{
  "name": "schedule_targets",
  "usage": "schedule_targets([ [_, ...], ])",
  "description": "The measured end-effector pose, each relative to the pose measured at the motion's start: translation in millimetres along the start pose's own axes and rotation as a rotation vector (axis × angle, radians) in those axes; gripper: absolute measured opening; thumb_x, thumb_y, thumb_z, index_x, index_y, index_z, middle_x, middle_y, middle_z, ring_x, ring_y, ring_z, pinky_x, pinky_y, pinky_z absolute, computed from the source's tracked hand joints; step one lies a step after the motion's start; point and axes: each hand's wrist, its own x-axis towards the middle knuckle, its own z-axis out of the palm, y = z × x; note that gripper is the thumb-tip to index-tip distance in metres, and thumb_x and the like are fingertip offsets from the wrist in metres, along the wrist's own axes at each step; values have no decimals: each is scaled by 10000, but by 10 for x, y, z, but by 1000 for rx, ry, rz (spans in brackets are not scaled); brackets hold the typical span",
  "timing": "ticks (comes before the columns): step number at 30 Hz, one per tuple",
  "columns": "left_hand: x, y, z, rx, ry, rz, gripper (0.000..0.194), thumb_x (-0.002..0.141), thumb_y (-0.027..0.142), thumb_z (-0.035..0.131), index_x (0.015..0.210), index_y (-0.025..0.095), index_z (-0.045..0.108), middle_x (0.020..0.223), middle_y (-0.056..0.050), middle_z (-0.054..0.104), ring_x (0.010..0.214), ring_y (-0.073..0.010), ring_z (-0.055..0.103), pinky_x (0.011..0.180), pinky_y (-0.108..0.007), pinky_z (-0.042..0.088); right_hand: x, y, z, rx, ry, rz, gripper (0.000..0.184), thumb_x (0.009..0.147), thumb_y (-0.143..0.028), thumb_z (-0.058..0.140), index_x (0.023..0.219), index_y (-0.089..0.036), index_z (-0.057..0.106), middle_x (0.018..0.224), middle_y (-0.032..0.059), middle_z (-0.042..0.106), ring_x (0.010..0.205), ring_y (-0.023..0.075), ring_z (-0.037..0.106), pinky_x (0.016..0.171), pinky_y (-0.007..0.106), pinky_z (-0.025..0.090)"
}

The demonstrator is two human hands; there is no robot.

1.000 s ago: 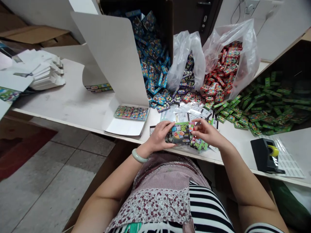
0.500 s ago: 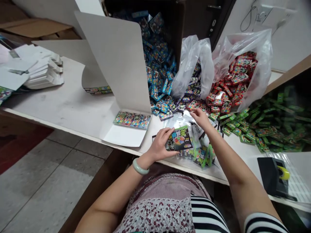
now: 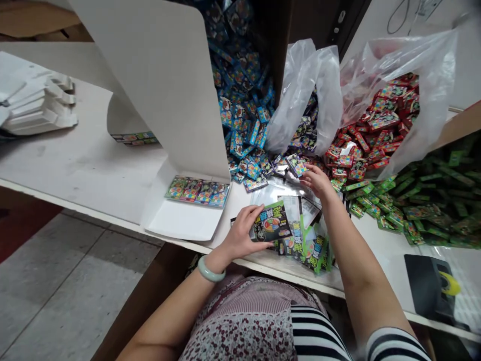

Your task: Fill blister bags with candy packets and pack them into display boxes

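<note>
My left hand [image 3: 246,233] grips a black and green printed pouch [image 3: 271,221] between thumb and fingers, just above the table's front part. Further back, my right hand [image 3: 314,179] pinches a small purple candy box [image 3: 296,164] at its right end. Beneath and between the hands lie several more printed pouches [image 3: 314,250], overlapping one another in a loose pile. Small blue boxes [image 3: 250,168] lie heaped just left of the right hand. Small red boxes [image 3: 355,168] are heaped to its right.
An open white display carton [image 3: 184,220] holds a row of small boxes [image 3: 197,190]. Plastic bags [image 3: 326,75] of purple and red boxes stand behind. Green boxes [image 3: 432,200] fill the right side near a tape dispenser [image 3: 432,286]. Folded white cartons [image 3: 37,105] lie far left.
My right hand has left the pouch, reached back to the small boxes and taken hold of a purple one. My left hand keeps its grip on the pouch. The view has shifted.
</note>
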Motion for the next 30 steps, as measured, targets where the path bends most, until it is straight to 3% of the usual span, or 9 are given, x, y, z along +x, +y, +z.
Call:
schedule_targets([
  [5,-22,13,12,1,11,-50,976,747,530,803,1545,264,307,1351,-145,475,1283,-331,513,1099,-547,470,-680,188,-359,233,-85,-65,488,592,-359,735,1062,-266,641,893,-22,619,755,122,605,735,286,546],
  [11,-75,30,-7,-1,68,-87,969,729,595,794,1517,239,356,1360,-139,483,1297,-323,507,1131,-539,442,-1084,287,-585,51,-169,-140,486,720,-455,707,1171,-277,671,921,3,634,708,141,570,643,301,519],
  [14,-82,59,-3,5,81,-58,974,728,628,779,1514,233,362,1357,-135,488,1298,-313,502,1132,-513,441,-1062,393,-556,-130,-193,-224,497,731,-435,731,1187,-259,642,812,-13,634,675,150,549,663,313,496],
  [16,-87,86,2,8,73,-44,967,736,638,766,1513,230,361,1351,-135,490,1296,-308,502,1128,-505,442,-1023,477,-492,-245,-167,-237,378,749,-423,731,1058,-221,655,790,3,656,713,174,581,736,345,504],
  [19,-113,115,-10,13,64,-32,955,747,643,754,1513,231,360,1344,-133,494,1288,-300,506,1126,-499,441,-1029,575,-415,-452,-75,-281,248,838,-405,650,961,-191,673,927,76,700,857,241,635,866,420,502],
  [21,-141,121,-31,24,86,-24,946,751,650,747,1509,234,365,1340,-128,498,1282,-294,512,1123,-492,443,-1098,617,-397,-567,-25,-366,317,864,-404,635,1096,-192,670,1127,123,687,1046,297,621,971,471,466],
  [23,-167,122,-51,32,115,-18,939,750,666,738,1501,234,376,1332,-125,505,1273,-292,522,1113,-490,452,-1194,645,-379,-655,-1,-415,500,824,-438,704,1255,-201,611,1303,148,622,1220,342,543,1048,509,417],
  [26,-190,133,-63,28,111,-28,939,747,682,731,1492,228,384,1330,-128,508,1275,-295,524,1110,-493,454,-1307,656,-311,-770,1,-360,756,692,-471,841,1337,-200,555,1358,167,582,1285,395,479,1068,561,387],
  [30,-206,150,-64,26,118,-25,938,738,669,747,1481,217,397,1324,-128,513,1270,-296,524,1120,-494,446,-1362,619,-254,-770,63,-297,437,840,-359,705,1235,-192,622,1244,151,651,1221,370,530,1053,552,392],
])
